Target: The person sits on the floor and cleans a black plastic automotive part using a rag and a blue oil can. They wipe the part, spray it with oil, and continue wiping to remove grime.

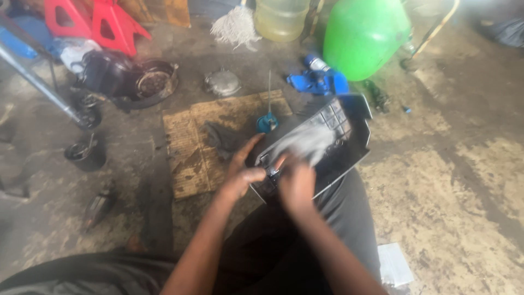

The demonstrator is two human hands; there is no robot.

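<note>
Person is sitting low over a grimy concrete floor [453, 180], holding a dark, tray-like plastic housing [333, 139] tilted across the lap, its ribbed inner face turned up toward the camera. The left hand [243, 172] is gripping the housing's near-left edge, thumb lying across the rim and fingers curled behind it. The right hand [297, 183] is pressing a pale grey rag [305, 143] against the inside of the housing; the rag and fingers are blurring, so the exact finger grip cannot be told, though the hand is closed over the cloth. Just beyond the housing, a worn brown mat [202, 142] is lying on the floor with a dark crumpled cloth [221, 139] on it and a small blue oil can [267, 121] with a long thin spout standing upright at its far edge. Containers: a small black pot [87, 154] to the left is holding something dark, contents unclear; a round black pan [153, 83] farther back is showing brownish residue inside; a translucent yellowish jug [281, 19] at the top is appearing partly filled with pale liquid; a big green drum [365, 35] is standing beside it, contents hidden. A white mop head [236, 26] is resting near the jug, and red stands [95, 22] are sitting far left.
</note>
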